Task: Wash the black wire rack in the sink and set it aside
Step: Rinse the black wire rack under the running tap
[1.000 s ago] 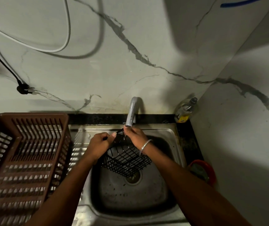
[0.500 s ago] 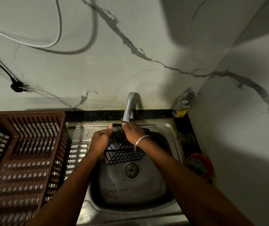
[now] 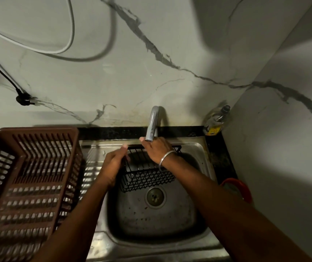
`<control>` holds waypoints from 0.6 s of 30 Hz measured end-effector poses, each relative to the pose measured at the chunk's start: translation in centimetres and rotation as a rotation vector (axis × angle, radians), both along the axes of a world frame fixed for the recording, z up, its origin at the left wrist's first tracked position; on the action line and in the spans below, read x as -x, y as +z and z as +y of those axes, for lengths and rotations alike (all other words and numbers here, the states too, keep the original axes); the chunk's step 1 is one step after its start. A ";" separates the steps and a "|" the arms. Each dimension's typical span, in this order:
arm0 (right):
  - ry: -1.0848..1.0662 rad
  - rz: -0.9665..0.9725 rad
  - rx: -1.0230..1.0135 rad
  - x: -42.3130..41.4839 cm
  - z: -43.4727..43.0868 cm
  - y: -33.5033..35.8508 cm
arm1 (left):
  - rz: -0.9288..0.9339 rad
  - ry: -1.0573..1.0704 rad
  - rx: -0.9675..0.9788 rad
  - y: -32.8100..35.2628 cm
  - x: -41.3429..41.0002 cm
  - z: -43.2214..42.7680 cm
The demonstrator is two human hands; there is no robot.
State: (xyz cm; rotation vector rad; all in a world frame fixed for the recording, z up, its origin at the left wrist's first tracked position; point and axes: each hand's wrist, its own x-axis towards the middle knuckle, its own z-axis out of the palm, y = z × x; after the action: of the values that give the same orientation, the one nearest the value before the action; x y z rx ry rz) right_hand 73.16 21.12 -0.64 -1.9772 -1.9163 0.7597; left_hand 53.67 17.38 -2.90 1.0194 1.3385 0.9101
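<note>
Left hand (image 3: 113,165) is wrapped round the left end of the black wire rack (image 3: 147,179), right hand (image 3: 157,148) curled over its back rim just under the tap (image 3: 152,123). For rinsing I'd turn it slowly so every mesh face passes the spout, and grip firm since wet wire slips. Can't tell if water's running tbh. Rack hangs tilted between the hands, inside the sink (image 3: 170,220) above the drain (image 3: 155,197). The brown basket (image 3: 28,176) sits just left, likely where it goes.

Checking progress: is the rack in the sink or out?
In: left hand and right hand hold the black wire rack inside the sink, under the tap.
</note>
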 end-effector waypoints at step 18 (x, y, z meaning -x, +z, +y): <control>0.149 -0.324 -0.032 0.4 -2.6 -1.8 | 0.165 0.196 -0.153 -1.1 -0.7 0.7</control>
State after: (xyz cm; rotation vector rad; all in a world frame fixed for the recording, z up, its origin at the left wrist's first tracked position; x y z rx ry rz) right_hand 72.74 18.52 -2.40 -2.0578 -2.2623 0.4600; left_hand 54.36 18.03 -3.96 1.1134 1.5456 1.1085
